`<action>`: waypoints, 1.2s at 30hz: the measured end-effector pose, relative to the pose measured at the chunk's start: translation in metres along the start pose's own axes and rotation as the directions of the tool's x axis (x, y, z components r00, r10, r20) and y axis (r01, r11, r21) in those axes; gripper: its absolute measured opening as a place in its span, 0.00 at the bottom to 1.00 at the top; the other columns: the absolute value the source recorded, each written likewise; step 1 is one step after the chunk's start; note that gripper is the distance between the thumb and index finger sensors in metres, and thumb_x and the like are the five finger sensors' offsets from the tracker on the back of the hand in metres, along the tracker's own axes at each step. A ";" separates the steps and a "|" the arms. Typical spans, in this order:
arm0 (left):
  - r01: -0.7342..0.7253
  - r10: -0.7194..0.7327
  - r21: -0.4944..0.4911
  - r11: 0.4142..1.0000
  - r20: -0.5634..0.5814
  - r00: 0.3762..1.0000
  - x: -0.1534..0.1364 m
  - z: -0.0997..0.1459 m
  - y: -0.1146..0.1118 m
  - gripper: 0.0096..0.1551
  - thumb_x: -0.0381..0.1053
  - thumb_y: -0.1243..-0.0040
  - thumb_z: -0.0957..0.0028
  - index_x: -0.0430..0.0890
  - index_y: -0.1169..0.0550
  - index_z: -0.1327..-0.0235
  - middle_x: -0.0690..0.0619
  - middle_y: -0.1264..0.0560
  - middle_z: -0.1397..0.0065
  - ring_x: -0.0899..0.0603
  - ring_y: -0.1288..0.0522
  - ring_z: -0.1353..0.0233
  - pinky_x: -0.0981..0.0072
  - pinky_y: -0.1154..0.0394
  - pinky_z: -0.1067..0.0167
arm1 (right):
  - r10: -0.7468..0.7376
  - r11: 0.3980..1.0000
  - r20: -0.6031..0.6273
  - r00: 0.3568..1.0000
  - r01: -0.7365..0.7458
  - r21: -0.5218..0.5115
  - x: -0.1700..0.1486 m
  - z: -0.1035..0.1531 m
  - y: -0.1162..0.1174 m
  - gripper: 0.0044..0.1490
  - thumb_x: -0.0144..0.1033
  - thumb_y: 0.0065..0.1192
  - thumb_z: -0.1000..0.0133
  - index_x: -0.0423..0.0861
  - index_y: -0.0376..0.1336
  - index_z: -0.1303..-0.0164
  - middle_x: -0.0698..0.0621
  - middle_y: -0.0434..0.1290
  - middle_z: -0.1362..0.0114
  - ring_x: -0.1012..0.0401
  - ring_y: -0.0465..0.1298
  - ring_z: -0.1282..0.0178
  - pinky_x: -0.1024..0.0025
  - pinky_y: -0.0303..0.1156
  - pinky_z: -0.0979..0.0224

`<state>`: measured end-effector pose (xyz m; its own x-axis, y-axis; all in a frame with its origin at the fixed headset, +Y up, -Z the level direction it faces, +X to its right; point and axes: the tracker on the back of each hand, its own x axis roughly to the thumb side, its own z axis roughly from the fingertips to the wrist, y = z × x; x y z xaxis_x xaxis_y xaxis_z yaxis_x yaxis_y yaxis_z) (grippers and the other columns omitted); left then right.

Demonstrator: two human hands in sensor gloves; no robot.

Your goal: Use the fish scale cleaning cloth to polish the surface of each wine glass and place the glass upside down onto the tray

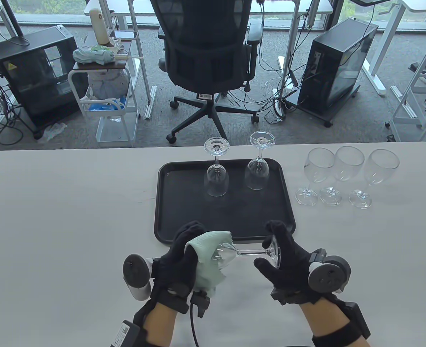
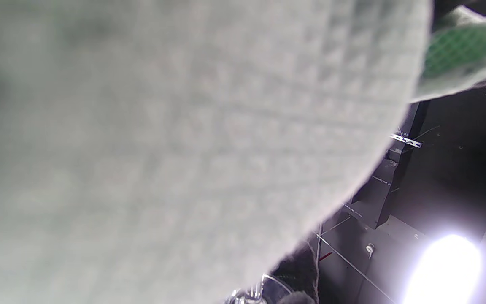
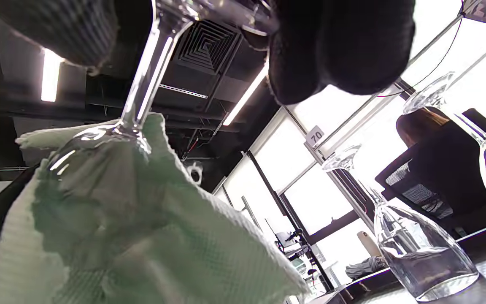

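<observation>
— What do the hands look like?
— Both wear black knit gloves that cover every finger. The left hand (image 1: 178,258) has a round dark grey tracker disc (image 1: 136,269) on a pale cylindrical stem strapped behind it, with small holes on its face.
— And the other?
— The right hand (image 1: 283,269) carries a matching grey disc (image 1: 325,277) on a black mount. Black plastic brackets (image 1: 200,301) sit at both wrists, and a thin black cable (image 1: 192,325) runs down from the left one.
— Sleeves?
— None; bare forearms show, each wrapped by a black strap (image 1: 343,330). The left strap bears a white printed label (image 1: 120,334).
</observation>
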<state>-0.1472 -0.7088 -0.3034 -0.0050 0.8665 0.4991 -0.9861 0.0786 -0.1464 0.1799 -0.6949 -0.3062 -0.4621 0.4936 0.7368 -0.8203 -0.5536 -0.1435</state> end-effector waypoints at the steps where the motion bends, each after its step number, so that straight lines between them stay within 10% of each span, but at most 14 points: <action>1: 0.005 -0.005 0.002 1.000 -0.001 1.000 0.000 0.000 0.000 0.33 0.73 0.49 0.42 0.59 0.31 0.28 0.50 0.38 0.18 0.35 0.33 0.24 0.39 0.20 0.46 | -0.033 0.999 -0.025 0.999 0.033 -0.006 -0.001 0.000 0.001 0.57 0.66 0.62 0.45 0.53 0.36 0.20 0.39 0.59 0.24 0.47 0.77 0.46 0.57 0.81 0.48; 7: 0.030 -0.030 -0.045 0.999 -0.001 1.000 0.002 -0.004 0.005 0.33 0.71 0.50 0.41 0.56 0.30 0.27 0.49 0.38 0.17 0.34 0.34 0.22 0.35 0.23 0.41 | -0.230 0.972 -0.283 0.931 0.233 -0.022 -0.011 0.001 0.004 0.49 0.67 0.50 0.41 0.51 0.42 0.18 0.36 0.62 0.27 0.46 0.78 0.51 0.57 0.80 0.53; 10: 0.014 -0.015 0.081 0.997 0.018 1.000 0.005 -0.004 0.025 0.29 0.66 0.47 0.41 0.50 0.23 0.35 0.49 0.28 0.24 0.35 0.28 0.27 0.35 0.23 0.39 | -0.302 0.953 -0.346 0.888 0.289 -0.090 -0.018 0.005 0.003 0.48 0.65 0.48 0.41 0.49 0.44 0.18 0.35 0.62 0.27 0.46 0.78 0.52 0.56 0.80 0.54; 19: -0.027 0.027 0.357 0.934 0.005 1.000 0.015 0.014 0.123 0.27 0.63 0.45 0.39 0.45 0.19 0.43 0.45 0.23 0.31 0.35 0.23 0.33 0.36 0.22 0.41 | -0.297 0.955 -0.365 0.882 0.272 -0.120 -0.026 0.006 -0.003 0.48 0.65 0.48 0.40 0.49 0.44 0.18 0.35 0.63 0.28 0.46 0.78 0.52 0.57 0.80 0.55; 26: -0.034 0.036 0.399 0.916 0.002 0.999 0.021 0.018 0.142 0.26 0.62 0.45 0.38 0.44 0.18 0.43 0.45 0.22 0.32 0.35 0.22 0.34 0.38 0.22 0.42 | -0.290 0.956 -0.365 0.885 0.254 -0.145 -0.024 0.008 -0.006 0.50 0.68 0.49 0.41 0.50 0.41 0.19 0.36 0.63 0.28 0.47 0.77 0.51 0.57 0.80 0.54; 31: -0.058 0.064 0.406 0.912 -0.002 0.998 0.019 0.018 0.142 0.27 0.62 0.47 0.38 0.44 0.19 0.42 0.45 0.23 0.31 0.35 0.23 0.34 0.38 0.22 0.42 | -0.058 0.992 -0.244 0.968 0.028 -0.123 0.002 -0.014 -0.007 0.51 0.72 0.48 0.41 0.53 0.36 0.20 0.39 0.61 0.26 0.50 0.76 0.52 0.61 0.78 0.55; 36: -0.048 0.060 0.410 0.911 -0.016 0.998 0.019 0.015 0.143 0.26 0.61 0.48 0.37 0.44 0.20 0.40 0.44 0.24 0.30 0.35 0.24 0.33 0.38 0.22 0.41 | 0.383 0.924 -0.107 0.918 -0.378 0.064 0.039 -0.101 0.030 0.52 0.72 0.50 0.40 0.54 0.33 0.24 0.38 0.58 0.26 0.50 0.75 0.50 0.61 0.77 0.53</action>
<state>-0.2904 -0.6883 -0.3015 -0.0615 0.8775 0.4757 -0.9661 -0.1721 0.1925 0.1034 -0.6246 -0.3488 -0.7738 0.3127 0.5509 -0.5618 -0.7405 -0.3687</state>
